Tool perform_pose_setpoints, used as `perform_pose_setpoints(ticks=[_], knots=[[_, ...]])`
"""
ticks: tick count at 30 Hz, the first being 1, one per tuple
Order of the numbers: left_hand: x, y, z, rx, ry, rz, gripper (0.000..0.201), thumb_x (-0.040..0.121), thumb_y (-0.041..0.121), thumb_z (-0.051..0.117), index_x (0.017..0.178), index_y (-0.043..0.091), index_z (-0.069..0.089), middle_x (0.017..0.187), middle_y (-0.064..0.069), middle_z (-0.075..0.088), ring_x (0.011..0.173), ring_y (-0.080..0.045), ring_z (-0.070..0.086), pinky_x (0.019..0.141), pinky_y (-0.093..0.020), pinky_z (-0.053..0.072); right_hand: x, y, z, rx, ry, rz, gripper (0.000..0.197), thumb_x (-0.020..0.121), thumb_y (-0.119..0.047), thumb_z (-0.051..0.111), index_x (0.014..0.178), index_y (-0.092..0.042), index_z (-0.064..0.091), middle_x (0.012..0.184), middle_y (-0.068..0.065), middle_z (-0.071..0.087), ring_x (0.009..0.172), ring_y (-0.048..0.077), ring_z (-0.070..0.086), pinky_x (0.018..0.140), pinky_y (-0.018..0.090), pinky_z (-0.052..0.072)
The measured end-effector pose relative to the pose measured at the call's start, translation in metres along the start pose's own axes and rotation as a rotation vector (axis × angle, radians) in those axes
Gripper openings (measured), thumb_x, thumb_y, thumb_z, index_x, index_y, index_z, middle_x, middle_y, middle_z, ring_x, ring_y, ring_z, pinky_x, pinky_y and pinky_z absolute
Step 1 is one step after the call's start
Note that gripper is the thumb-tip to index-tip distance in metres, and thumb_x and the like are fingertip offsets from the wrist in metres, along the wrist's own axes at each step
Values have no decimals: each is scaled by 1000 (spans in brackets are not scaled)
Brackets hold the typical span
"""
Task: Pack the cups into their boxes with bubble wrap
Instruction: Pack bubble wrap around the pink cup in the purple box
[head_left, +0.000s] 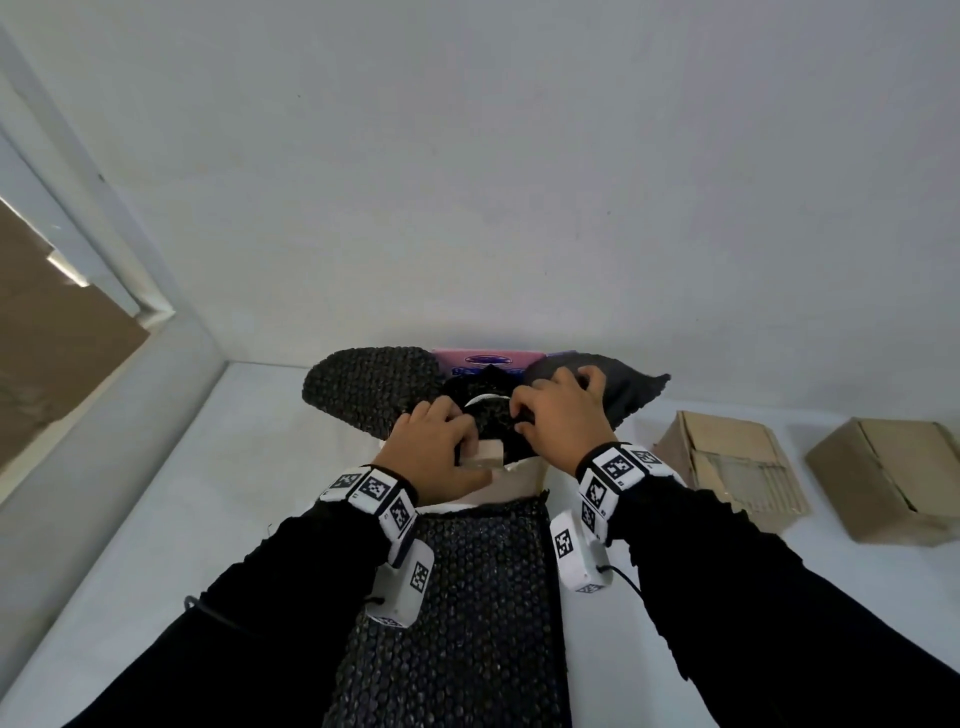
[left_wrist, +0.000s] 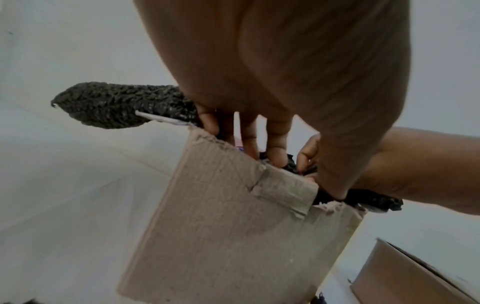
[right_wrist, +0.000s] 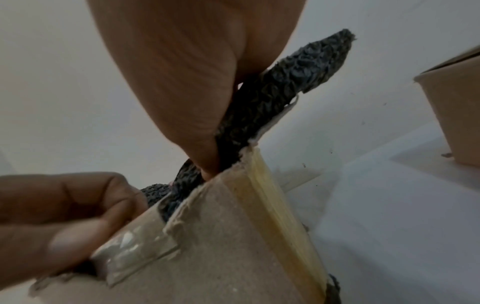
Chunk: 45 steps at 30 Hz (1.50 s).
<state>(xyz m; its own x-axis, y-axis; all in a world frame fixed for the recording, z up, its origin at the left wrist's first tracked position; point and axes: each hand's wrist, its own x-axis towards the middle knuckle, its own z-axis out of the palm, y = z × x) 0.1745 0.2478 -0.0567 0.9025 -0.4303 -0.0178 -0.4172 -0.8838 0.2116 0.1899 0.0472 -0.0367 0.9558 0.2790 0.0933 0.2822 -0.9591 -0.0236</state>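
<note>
Cup (head_left: 485, 399): only a thin pale arc of rim visible, sunk in black wrap inside the open box at table centre; body, colour and handle hidden.
Bubble wrap (head_left: 371, 392): black, bubbled sheets; one lobe spilling over the box's left side, another (head_left: 618, 387) over the right, a long strip (head_left: 467, 613) running from the box toward the camera between the forearms; whether one piece or several, cannot tell.
Open box (left_wrist: 233, 226): brown cardboard, torn top edges, small flap with clear tape at the near rim; interior mostly covered by hands and wrap; base cut off in both wrist views.
Left hand (head_left: 441, 452): grasping the near-left rim, fingers (left_wrist: 276, 148) reaching over the edge into the wrap, thumb on the taped flap; fingertips hidden inside.
Right hand (head_left: 558, 410): fingers curled down into the wrap at the box's right side, pinching black sheet; exact hold obscured by the hand's own back.
Pink item (head_left: 488, 358): flat, printed, behind the box against the wall; lettering too blurred to read, lower part hidden.
Cardboard box, middle right (head_left: 732, 462): lying closed on the table, well apart from the open box.
Cardboard box, far right (head_left: 888, 478): closed, beside the former; right edge cut off by the frame.
Table (head_left: 208, 493): white surface, meeting a white wall behind.
Wrist bands (head_left: 376, 491): white, with black-and-white square markers, on both wrists over black sleeves.
</note>
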Motion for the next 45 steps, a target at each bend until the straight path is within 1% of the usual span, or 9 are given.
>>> perform_pose_setpoints(ticks=[3,9,13,17,22,28,31,35,45], knots=[[-7,-2,1,-6,86,92,45,75,69,39,78,28,58,93,10,52,86,-15,48,74,-33,38,-6,0,-5,-20,-63,-131,9,87,-28,58,93,-33,62,99,-12,57,111,17,44,104,45,10],[-14,-7,7,-5,18,119,57,81,64,34,122,31,53,99,10,60,97,-17,49,79,-34,31,-5,-1,-9,1,-253,-251,24,90,-16,55,105,-34,58,112,-12,58,113,15,46,110,51,3],[-13,-5,12,82,8,116,70,78,75,20,100,32,70,96,5,49,95,-18,43,81,-36,34,4,-8,-15,-119,-461,-246,31,95,-19,48,111,-41,63,113,-6,58,121,21,35,110,61,-1],[-16,-10,17,44,265,153,54,92,56,33,77,27,76,103,6,59,103,-22,47,82,-39,39,13,-16,-16,-212,-603,-251,33,95,-22,44,110,-39,68,102,-1,56,122,23,36,112,61,-2],[-14,-8,22,67,239,63,45,85,42,37,117,25,63,105,6,68,102,-21,58,89,-39,27,23,-6,-20,-78,-471,-281,15,88,-30,61,102,-28,63,94,-5,64,106,20,56,110,45,20],[-6,-4,30,184,249,63,43,83,45,36,104,31,71,89,4,58,87,-23,51,81,-40,26,2,8,-9,-131,-58,183,86,61,-77,53,132,-30,36,135,11,37,119,38,39,92,53,37],[-2,-7,30,148,264,103,38,84,48,38,93,32,72,110,8,61,105,-21,53,87,-41,24,1,15,-9,83,-170,305,68,77,-48,63,134,-21,37,126,14,45,106,37,52,76,39,46],[0,-7,28,121,273,107,34,84,49,38,97,29,61,101,14,63,100,-15,55,89,-41,24,5,2,-17,139,36,188,27,83,-10,53,110,-13,54,109,11,55,96,33,57,67,34,41],[-4,-8,29,155,234,197,58,94,60,26,79,29,72,81,11,64,85,-18,54,87,-42,26,13,-15,6,-232,-94,-49,31,73,-25,52,99,-12,62,77,3,68,86,27,57,94,40,24]])
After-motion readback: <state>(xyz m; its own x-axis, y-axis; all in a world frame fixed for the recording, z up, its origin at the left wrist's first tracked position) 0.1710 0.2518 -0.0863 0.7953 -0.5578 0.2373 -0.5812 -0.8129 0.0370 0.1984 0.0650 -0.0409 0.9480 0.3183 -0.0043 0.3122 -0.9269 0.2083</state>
